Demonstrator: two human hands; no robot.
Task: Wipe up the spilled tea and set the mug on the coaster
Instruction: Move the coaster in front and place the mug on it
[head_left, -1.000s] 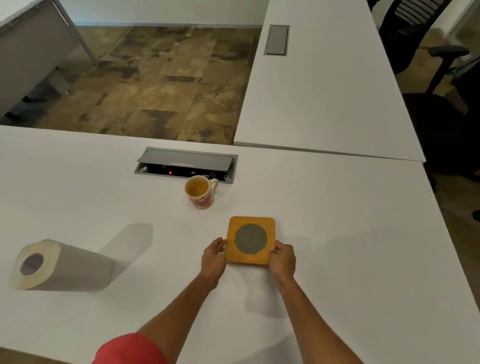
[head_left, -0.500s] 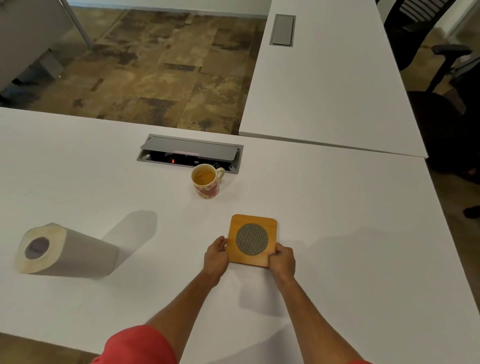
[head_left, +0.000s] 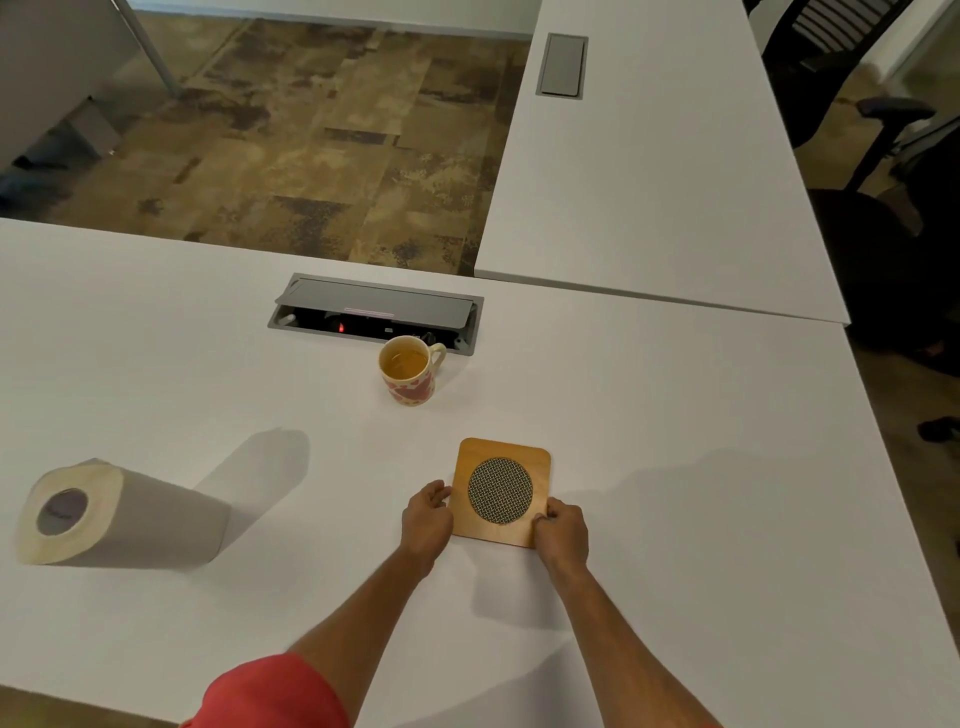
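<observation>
A square wooden coaster (head_left: 500, 491) with a round woven centre lies flat on the white table (head_left: 675, 467). My left hand (head_left: 427, 522) grips its left edge and my right hand (head_left: 561, 530) grips its near right corner. A cream mug (head_left: 410, 375) with red hearts stands upright beyond the coaster, holding tea, handle to the right. A paper towel roll (head_left: 119, 512) lies on its side at the left. I cannot make out any spilled tea on the table.
An open grey cable box (head_left: 376, 313) is sunk into the table just behind the mug. A second white table (head_left: 649, 156) adjoins at the back right, with a black office chair (head_left: 883, 130) beside it. Brown floor lies beyond the far edge.
Both hands stay on the coaster, which has shifted only slightly on the table. The camera has tipped and moved a little; mug and roll have not moved.
</observation>
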